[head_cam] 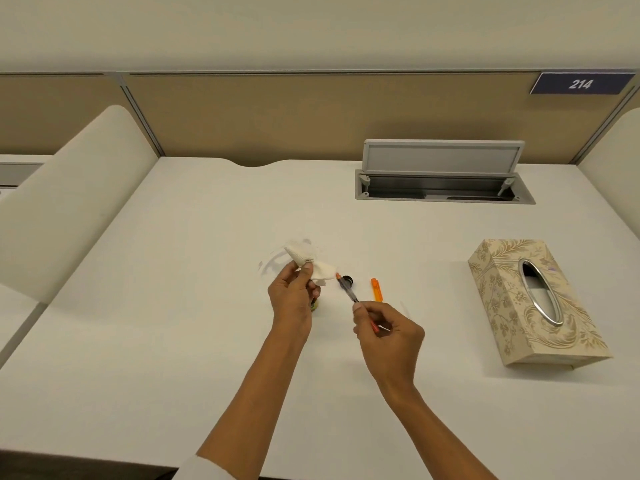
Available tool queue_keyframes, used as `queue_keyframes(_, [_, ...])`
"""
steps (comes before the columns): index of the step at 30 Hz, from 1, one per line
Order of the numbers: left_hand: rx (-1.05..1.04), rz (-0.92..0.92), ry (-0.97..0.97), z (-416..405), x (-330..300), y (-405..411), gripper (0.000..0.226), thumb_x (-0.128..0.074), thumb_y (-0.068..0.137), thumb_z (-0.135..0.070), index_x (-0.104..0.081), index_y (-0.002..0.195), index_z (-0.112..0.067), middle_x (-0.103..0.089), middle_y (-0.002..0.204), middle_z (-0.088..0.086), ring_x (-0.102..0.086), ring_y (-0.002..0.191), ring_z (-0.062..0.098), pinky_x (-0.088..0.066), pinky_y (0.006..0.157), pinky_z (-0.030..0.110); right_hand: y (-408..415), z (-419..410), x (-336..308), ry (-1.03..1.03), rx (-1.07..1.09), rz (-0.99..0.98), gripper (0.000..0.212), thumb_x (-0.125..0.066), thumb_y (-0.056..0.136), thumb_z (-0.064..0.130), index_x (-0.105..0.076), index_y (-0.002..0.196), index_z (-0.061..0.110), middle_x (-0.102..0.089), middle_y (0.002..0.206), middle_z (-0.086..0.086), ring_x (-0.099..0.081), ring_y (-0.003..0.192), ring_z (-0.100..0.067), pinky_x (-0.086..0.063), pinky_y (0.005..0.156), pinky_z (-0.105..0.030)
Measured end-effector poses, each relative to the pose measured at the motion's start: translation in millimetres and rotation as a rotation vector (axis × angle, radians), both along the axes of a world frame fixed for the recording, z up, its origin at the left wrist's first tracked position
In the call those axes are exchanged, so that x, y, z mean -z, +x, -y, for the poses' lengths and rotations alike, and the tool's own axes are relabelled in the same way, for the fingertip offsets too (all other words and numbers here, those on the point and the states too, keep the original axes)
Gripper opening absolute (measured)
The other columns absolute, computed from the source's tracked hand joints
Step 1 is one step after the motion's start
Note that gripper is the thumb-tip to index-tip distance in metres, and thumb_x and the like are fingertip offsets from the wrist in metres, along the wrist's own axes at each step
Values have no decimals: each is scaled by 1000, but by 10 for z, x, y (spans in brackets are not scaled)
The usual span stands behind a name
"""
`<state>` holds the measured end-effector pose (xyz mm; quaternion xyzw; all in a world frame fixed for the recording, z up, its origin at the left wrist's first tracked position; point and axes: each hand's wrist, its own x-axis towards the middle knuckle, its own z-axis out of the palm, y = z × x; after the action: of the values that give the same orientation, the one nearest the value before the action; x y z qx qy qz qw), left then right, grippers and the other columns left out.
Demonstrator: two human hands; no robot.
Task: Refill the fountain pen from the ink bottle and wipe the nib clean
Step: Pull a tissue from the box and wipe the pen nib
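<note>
Nib meets tissue at frame centre
Left hand (294, 292) pinches a crumpled tissue (313, 263) hiding the nib; right hand (388, 334) grips the fountain pen (348, 291); ink bottle (315, 306) mostly hidden beneath the left hand

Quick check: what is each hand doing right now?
Left hand: grips the tissue.
Right hand: pinches the fountain pen, nib at the tissue.

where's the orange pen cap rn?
In the head view the orange cap lies on the desk, just right of the black bottle lid and beyond the right hand.
</note>
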<state>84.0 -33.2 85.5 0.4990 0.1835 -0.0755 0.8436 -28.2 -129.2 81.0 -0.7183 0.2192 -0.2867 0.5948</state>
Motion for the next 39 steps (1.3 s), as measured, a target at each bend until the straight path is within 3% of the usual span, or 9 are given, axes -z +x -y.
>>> queue_keyframes(4, [15,64,87,-82,-7,6,24,-64,87,1,-67,110,-6,-48,66,10,-42,43,11,-41,44,24,-15,37,-102,27,33,80,17,-74,86,10,-74,80,26,-70,65,3,-68,55,-21,-59,58,-47])
queue_keyframes(9, [119,109,95,-62,-45,-86,16,-65,85,1,-70,100,-3,-58,66,9,-48,48,15,-44,50,28,136,-19,-155,-30,-52,16,22,-75,85,11,-73,80,32,-71,67,8,-66,55,-20,-58,61,-40])
queue_keyframes(17, [228,54,-171,-187,-94,-131,28,-44,89,2,-70,81,-5,-66,78,13,-60,60,21,-53,54,27,145,-50,-72,-109,-40,18,22,-77,82,7,-74,76,28,-69,61,8,-61,55,-15,-52,57,-25])
queue_keyframes(23, [230,-30,-303,-185,-50,-122,18,-60,86,-11,-65,102,-4,-69,85,9,-64,64,15,-53,54,23,151,-90,-70,-174,-68,23,12,-77,82,8,-77,80,19,-67,65,22,-65,61,-5,-49,59,-11])
queue_keyframes(27, [258,-34,-305,-161,5,-135,10,-58,89,-7,-64,93,-14,-68,85,3,-64,67,11,-51,53,23,144,-113,-52,-162,-83,20,7,-76,82,8,-78,84,15,-69,66,16,-66,61,-6,-50,59,-12])
queue_keyframes(31, [263,-28,-325,-133,37,-112,23,-54,92,-4,-63,113,-9,-71,95,5,-69,78,14,-55,62,25,133,-132,-30,-165,-112,7,6,-76,84,11,-78,86,16,-70,66,13,-66,61,-5,-52,58,-14])
queue_keyframes(34, [262,-7,-325,-109,41,-98,24,-48,94,2,-64,111,-5,-73,93,4,-69,84,16,-56,73,24,124,-166,-28,-143,-124,-4,7,-74,86,12,-78,85,17,-69,64,12,-65,60,-7,-53,57,-17])
queue_keyframes(37, [270,25,-353,-84,-15,-115,17,-58,83,-1,-66,97,-6,-71,87,3,-66,82,17,-53,79,25,125,-193,-49,-28,-157,-89,19,-69,90,13,-75,78,27,-67,58,13,-64,55,-9,-55,58,-21])
queue_keyframes(39, [259,19,-386,-72,-33,-114,18,-62,75,-6,-65,94,-5,-71,86,3,-68,78,15,-52,77,25,146,-189,-101,204,-207,-173,20,-64,94,13,-77,80,19,-65,57,6,-57,51,-10,-52,53,-23])
